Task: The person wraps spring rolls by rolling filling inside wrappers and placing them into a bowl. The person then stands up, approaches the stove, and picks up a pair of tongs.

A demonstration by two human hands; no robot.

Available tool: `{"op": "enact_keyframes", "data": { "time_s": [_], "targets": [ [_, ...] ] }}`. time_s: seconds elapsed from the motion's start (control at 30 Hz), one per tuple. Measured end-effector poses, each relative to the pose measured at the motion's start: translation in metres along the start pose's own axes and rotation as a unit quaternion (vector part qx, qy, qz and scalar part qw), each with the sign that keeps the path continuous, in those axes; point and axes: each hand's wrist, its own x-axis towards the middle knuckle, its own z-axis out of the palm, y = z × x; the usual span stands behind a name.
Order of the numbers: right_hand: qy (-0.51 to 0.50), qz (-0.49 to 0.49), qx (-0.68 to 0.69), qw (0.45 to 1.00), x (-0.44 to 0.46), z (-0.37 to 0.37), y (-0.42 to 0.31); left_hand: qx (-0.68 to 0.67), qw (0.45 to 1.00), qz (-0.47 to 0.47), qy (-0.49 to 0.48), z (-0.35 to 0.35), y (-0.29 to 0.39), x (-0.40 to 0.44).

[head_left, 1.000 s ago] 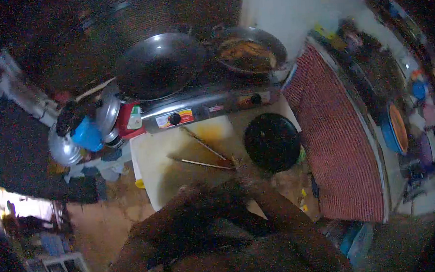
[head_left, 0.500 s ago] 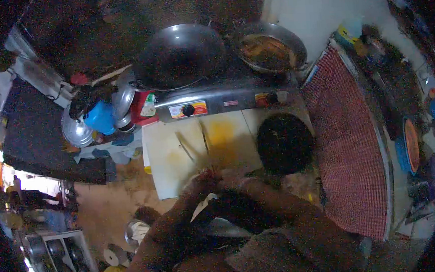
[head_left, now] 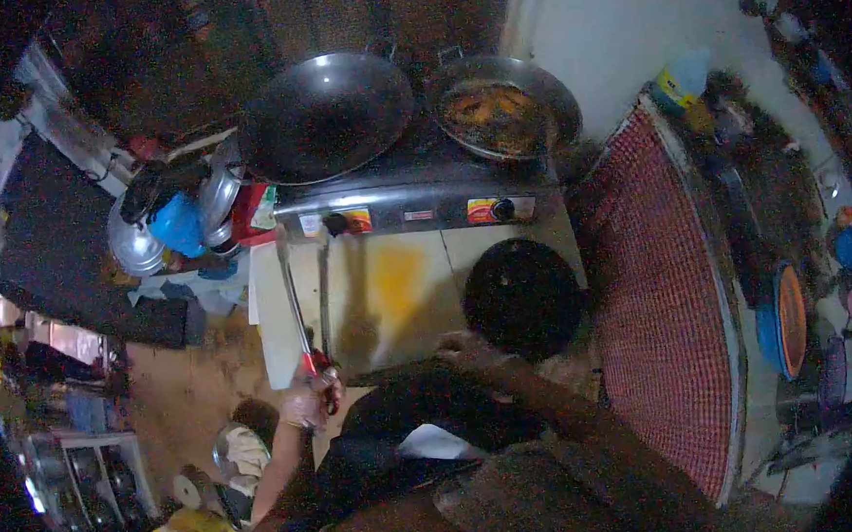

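Note:
My left hand (head_left: 309, 400) is closed around the red handle of a pair of metal tongs (head_left: 294, 294). The tongs point away from me, their two arms spread apart over the pale counter (head_left: 419, 315). My right hand (head_left: 468, 349) is at the counter's front edge, fingers loosely apart and dimly lit, with nothing visible in them. Close beside it lies a round black pan or lid (head_left: 523, 297). Beyond, on a two-burner stove (head_left: 422, 208), a large dark wok (head_left: 329, 121) sits left and a smaller pan (head_left: 558, 112) holding golden-brown pieces (head_left: 490, 111) in dark liquid sits right.
A yellow-orange stain (head_left: 397, 277) marks the counter. Left of the stove are metal lids (head_left: 137, 240), a blue bag-like item (head_left: 178, 226) and a red packet (head_left: 250, 213). A red checkered cloth (head_left: 659, 320) hangs at right, near an orange-and-blue basin (head_left: 790, 322).
My hands, together near the tongs before, are now apart. The left has moved left with the tongs; the right is farther right. The whole view has shifted slightly.

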Motion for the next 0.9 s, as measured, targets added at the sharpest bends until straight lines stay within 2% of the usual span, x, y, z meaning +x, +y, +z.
{"op": "enact_keyframes", "data": {
  "time_s": [0.03, 0.1, 0.17, 0.2, 0.23, 0.27, 0.3, 0.33, 0.37, 0.4, 0.43, 0.5, 0.6, 0.67, 0.7, 0.73, 0.77, 0.8, 0.83, 0.87, 0.9],
  "targets": [
    [0.006, 0.013, 0.019, 1.000, -0.008, -0.018, 0.021, 0.045, 0.998, 0.041, 0.032, 0.008, 0.000, 0.006],
    [0.015, 0.039, 0.054, 0.998, -0.014, -0.054, 0.071, 0.093, 0.994, 0.025, 0.045, 0.029, 0.017, 0.022],
    [0.064, 0.066, 0.048, 0.995, -0.042, -0.076, 0.068, 0.187, 0.972, 0.136, 0.050, 0.075, 0.038, 0.023],
    [0.088, 0.080, 0.044, 0.992, -0.053, -0.089, 0.067, 0.278, 0.946, 0.147, 0.076, 0.100, 0.054, 0.027],
    [0.042, 0.072, 0.097, 0.992, -0.055, -0.100, 0.102, 0.367, 0.912, 0.156, 0.101, 0.121, 0.071, 0.036],
    [-0.003, 0.065, 0.151, 0.986, -0.049, -0.107, 0.163, 0.446, 0.860, 0.213, 0.129, 0.121, 0.075, 0.065],
    [-0.050, 0.060, 0.205, 0.976, -0.047, -0.115, 0.194, 0.514, 0.807, 0.258, 0.133, 0.130, 0.087, 0.086],
    [0.005, 0.101, 0.162, 0.982, -0.056, -0.123, 0.171, 0.577, 0.745, 0.302, 0.145, 0.140, 0.099, 0.108],
    [0.061, 0.142, 0.117, 0.981, -0.074, -0.134, 0.115, 0.628, 0.688, 0.337, 0.134, 0.164, 0.119, 0.118],
    [0.119, 0.178, 0.071, 0.974, -0.085, -0.140, 0.081, 0.681, 0.671, 0.252, 0.149, 0.210, 0.149, 0.103],
    [0.104, 0.155, 0.106, 0.977, -0.088, -0.144, 0.085, 0.727, 0.647, 0.165, 0.163, 0.252, 0.175, 0.093],
    [0.075, 0.108, 0.176, 0.976, -0.092, -0.154, 0.100, 0.767, 0.598, 0.215, 0.095, 0.272, 0.198, 0.124],
    [0.161, 0.125, -0.040, 0.978, -0.099, -0.158, 0.104, 0.858, 0.456, 0.212, 0.104, 0.304, 0.222, 0.166],
    [0.174, 0.178, -0.003, 0.969, -0.100, -0.157, 0.116, 0.897, 0.369, 0.226, 0.087, 0.303, 0.221, 0.219],
    [0.180, 0.208, 0.017, 0.961, -0.105, -0.157, 0.122, 0.899, 0.361, 0.233, 0.084, 0.309, 0.221, 0.234],
    [0.159, 0.148, -0.141, 0.966, -0.110, -0.156, 0.135, 0.901, 0.353, 0.241, 0.083, 0.318, 0.221, 0.246],
    [0.134, 0.086, -0.295, 0.942, -0.120, -0.154, 0.148, 0.902, 0.344, 0.249, 0.081, 0.330, 0.219, 0.257],
    [0.105, 0.023, -0.441, 0.891, -0.125, -0.156, 0.143, 0.940, 0.328, 0.086, 0.050, 0.385, 0.235, 0.182],
    [0.167, 0.063, -0.282, 0.943, -0.126, -0.158, 0.137, 0.911, 0.370, 0.157, 0.098, 0.375, 0.227, 0.215],
    [0.221, 0.100, -0.110, 0.964, -0.125, -0.154, 0.141, 0.875, 0.406, 0.222, 0.143, 0.349, 0.200, 0.284],
    [0.270, 0.130, 0.062, 0.952, -0.124, -0.158, 0.113, 0.878, 0.420, 0.182, 0.141, 0.347, 0.196, 0.300]
  ]
}}
